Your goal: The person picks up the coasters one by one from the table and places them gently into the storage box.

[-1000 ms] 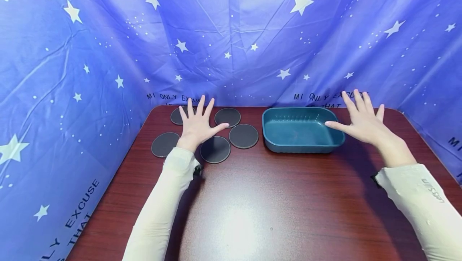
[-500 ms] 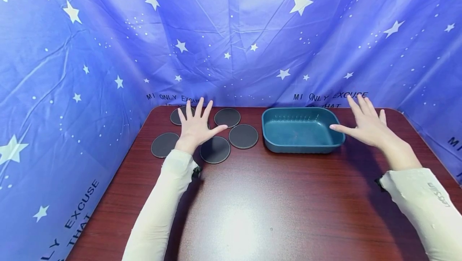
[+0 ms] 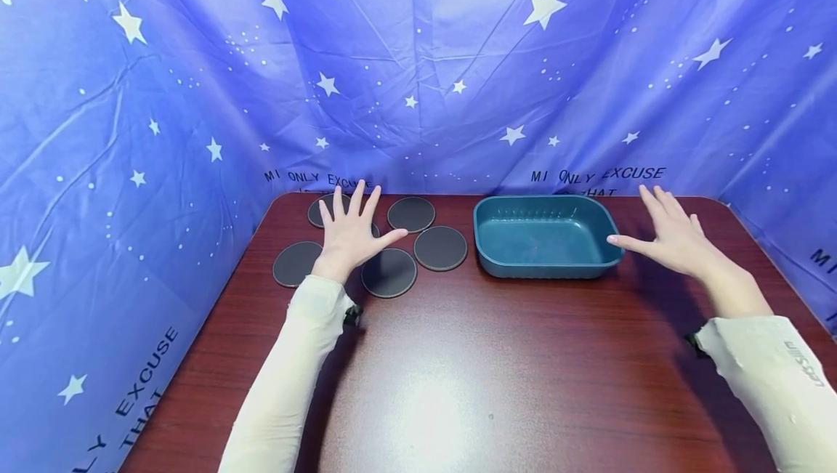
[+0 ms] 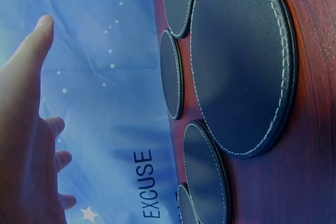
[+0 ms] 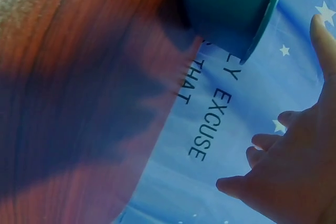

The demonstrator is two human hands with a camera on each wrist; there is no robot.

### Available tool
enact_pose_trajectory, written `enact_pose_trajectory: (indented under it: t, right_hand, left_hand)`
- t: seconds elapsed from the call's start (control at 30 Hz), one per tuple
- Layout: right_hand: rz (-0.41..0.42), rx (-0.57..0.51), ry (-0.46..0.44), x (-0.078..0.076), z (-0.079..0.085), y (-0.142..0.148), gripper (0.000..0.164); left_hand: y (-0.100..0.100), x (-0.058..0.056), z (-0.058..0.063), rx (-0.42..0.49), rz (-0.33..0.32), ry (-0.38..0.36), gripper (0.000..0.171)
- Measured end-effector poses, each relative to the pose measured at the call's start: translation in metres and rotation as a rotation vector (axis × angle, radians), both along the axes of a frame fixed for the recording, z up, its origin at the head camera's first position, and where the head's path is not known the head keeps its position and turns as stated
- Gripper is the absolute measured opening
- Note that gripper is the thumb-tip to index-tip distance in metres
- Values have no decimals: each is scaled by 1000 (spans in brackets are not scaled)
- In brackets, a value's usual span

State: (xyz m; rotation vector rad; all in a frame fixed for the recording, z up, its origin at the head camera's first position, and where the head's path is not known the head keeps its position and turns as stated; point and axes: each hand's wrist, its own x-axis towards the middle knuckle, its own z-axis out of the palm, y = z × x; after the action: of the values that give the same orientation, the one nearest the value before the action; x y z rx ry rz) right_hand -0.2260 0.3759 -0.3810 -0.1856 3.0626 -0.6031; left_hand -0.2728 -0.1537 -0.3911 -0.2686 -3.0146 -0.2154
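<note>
My left hand (image 3: 349, 239) hovers with its fingers spread over several round black coasters (image 3: 441, 248). It holds nothing, and part of the group is hidden behind it. White stitching runs round the edge of each coaster (image 4: 241, 72) in the left wrist view. A teal rectangular basin (image 3: 546, 269) stands upright on the right half of the table. By its right end floats my right hand (image 3: 680, 244), thumb stretched toward the basin's rim and nothing in the fingers. In the right wrist view, the basin's end (image 5: 231, 9) appears apart from that hand.
Both hands are above a dark red wood-grain table (image 3: 523, 371) with a bright glare patch. Behind and beside it hangs a blue curtain (image 3: 418, 59) with white stars and printed words. The coasters lie at the table's back left.
My right hand has moved right and toward me, its thumb drawing back from over the basin to its right rim. My left hand has shifted slightly left and down.
</note>
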Motion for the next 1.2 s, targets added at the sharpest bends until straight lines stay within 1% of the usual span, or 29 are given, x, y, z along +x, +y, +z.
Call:
enact_pose_trajectory:
  t: [0.2, 0.47, 0.67, 0.83, 1.0, 1.2]
  right_hand:
    - [23, -62, -2, 2, -10, 7, 109]
    - [60, -135, -8, 5, -21, 12, 105]
    - [69, -180, -41, 8, -25, 13, 102]
    - [61, -197, -66, 9, -29, 12, 101]
    - [46, -224, -97, 10, -31, 11, 103]
    - [33, -252, -131, 13, -34, 11, 104]
  left_hand:
    - [-3, 1, -1, 8, 0, -2, 102]
    - [-7, 6, -1, 27, 0, -9, 101]
    - [-10, 7, -2, 33, 1, 1, 100]
    - [-13, 6, -4, 37, 1, 11, 100]
    - [-16, 8, -3, 38, 7, 1, 101]
    - [-20, 9, -1, 59, 3, 12, 101]
